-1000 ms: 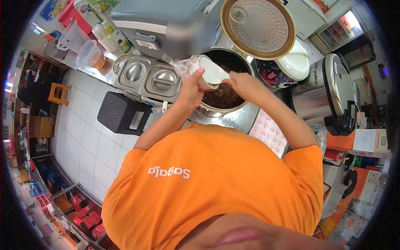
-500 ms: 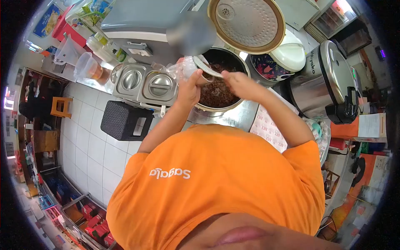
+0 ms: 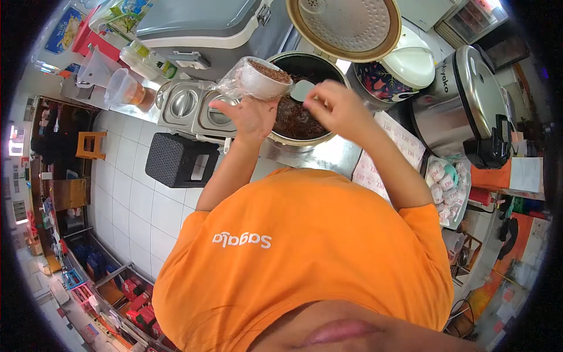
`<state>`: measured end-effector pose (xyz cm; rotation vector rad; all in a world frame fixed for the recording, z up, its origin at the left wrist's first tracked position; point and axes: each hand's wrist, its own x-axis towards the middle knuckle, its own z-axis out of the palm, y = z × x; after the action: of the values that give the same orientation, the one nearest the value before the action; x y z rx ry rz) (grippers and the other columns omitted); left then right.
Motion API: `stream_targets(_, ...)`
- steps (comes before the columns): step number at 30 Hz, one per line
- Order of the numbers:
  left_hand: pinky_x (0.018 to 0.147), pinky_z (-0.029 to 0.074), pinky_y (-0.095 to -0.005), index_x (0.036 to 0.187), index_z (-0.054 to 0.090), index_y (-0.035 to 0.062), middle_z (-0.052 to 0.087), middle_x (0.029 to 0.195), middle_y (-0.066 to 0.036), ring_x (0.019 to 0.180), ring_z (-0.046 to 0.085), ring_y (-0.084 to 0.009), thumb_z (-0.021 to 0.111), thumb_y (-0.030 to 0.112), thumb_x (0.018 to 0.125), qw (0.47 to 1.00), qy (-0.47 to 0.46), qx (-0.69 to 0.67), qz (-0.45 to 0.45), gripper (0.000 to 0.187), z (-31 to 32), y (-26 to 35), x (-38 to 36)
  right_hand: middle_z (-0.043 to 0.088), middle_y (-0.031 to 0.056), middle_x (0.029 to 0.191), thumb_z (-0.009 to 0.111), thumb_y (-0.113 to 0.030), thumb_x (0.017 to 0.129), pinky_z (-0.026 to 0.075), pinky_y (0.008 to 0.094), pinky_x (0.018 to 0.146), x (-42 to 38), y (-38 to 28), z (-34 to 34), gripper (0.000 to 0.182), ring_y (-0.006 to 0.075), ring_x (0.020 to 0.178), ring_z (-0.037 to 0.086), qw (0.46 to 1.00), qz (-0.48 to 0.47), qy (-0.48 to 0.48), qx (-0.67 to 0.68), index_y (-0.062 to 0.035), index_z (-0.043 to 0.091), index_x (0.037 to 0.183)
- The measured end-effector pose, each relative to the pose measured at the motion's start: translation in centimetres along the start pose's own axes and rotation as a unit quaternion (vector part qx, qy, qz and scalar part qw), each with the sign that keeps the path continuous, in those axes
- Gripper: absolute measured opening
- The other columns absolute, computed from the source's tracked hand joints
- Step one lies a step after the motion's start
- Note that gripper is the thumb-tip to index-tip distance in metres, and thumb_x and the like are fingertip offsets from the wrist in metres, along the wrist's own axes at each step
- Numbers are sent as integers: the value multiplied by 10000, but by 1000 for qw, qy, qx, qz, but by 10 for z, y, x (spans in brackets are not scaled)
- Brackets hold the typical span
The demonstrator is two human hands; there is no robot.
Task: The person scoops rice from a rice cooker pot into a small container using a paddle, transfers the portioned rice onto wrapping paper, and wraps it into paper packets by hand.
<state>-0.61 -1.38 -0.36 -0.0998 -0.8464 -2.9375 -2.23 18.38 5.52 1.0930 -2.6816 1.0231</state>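
Note:
On the upturned palm of my left hand (image 3: 251, 120) rests a white bowl (image 3: 264, 83) heaped with brown grains, probably cooked rice. Clear plastic wrap (image 3: 231, 81) hangs off the bowl's left side. My right hand (image 3: 340, 111) is closed on a white rice paddle (image 3: 302, 91), held over the pot; my fingers cover much of it. Below both hands, an open rice cooker pot (image 3: 299, 141) holds dark brown grains. Its hinged round lid (image 3: 352, 26) stands raised behind it.
Lidded steel food pans (image 3: 182, 105) lie to the left, beyond a black stool (image 3: 170, 161). A grey cooler box (image 3: 199, 23) stands behind. At right are a patterned cooker (image 3: 381, 79), a steel Miyako cooker (image 3: 448, 105), printed paper (image 3: 393, 141) and a tray of wrapped bundles (image 3: 447, 188).
The bowl has risen and now sits upright on my left palm with its grains showing. The paddle, earlier swung up and blurred above the bowl, has come down over the pot.

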Motion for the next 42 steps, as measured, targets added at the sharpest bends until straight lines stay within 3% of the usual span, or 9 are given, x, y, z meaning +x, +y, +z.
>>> stream_targets(4,1084,236,-469,1424,180,101,293,1421,-101,1294,303,-285,316,961,467,1000,-4,-17,-21,1294,8,-7,-3,619,104,799,565,-178,810,477,386,601,-5,-28,30,264,290,725,605,995,-9,-91,-35,-164,589,1073)
stream_targets(11,1069,253,-489,1400,209,85,317,1396,-115,1277,323,-292,379,947,462,999,9,4,48,1285,-1,-3,1,608,120,725,578,-186,805,475,407,577,-4,-17,24,183,313,657,605,998,27,-4,-58,-91,557,960)
stream_targets(20,912,459,-387,1289,392,18,508,1226,-123,1096,533,-245,437,922,433,995,-73,29,-57,1246,-34,-13,-16,534,58,608,574,-163,843,408,286,533,28,-56,43,287,135,542,504,960,30,-91,264,-66,564,1113)
stream_targets(22,845,498,-359,1237,452,11,554,1164,-119,1003,587,-229,425,917,437,995,13,101,-21,1208,-21,-13,-21,508,34,593,551,-142,857,391,272,528,31,-51,52,271,96,548,469,957,12,-92,275,-49,560,1111)
stream_targets(26,854,492,-356,1249,435,13,555,1157,-117,1004,586,-225,413,921,442,989,-52,120,-64,1215,-33,-11,-22,494,12,587,555,-121,852,370,256,516,33,-55,49,235,76,537,438,948,30,-112,297,-46,561,1075)
stream_targets(32,936,436,-400,1311,339,26,476,1245,-121,1133,488,-238,414,931,440,997,48,68,4,1259,-9,-2,-14,465,-18,587,579,-62,820,322,227,482,25,-43,30,200,48,510,397,945,11,-159,284,-55,539,1015)
stream_targets(35,1007,354,-479,1339,304,46,402,1315,-131,1207,404,-285,444,924,451,998,20,1,61,1257,-4,12,-8,417,-27,580,533,-91,835,294,195,424,17,-28,5,318,43,449,360,863,113,-204,448,-34,492,1145)
stream_targets(37,1043,261,-561,1348,309,78,369,1341,-134,1243,350,-331,457,921,452,998,32,-43,41,1239,8,24,-16,407,-19,582,458,-145,871,272,198,387,14,-28,-23,382,62,416,356,642,203,-197,713,-21,459,1232)
stream_targets(42,1023,177,-680,1408,255,128,274,1445,-153,1320,269,-385,401,937,470,994,88,-48,46,1248,17,27,-28,429,17,614,433,-283,879,295,207,339,5,-24,-46,625,92,347,348,467,72,-191,860,1,239,1401)
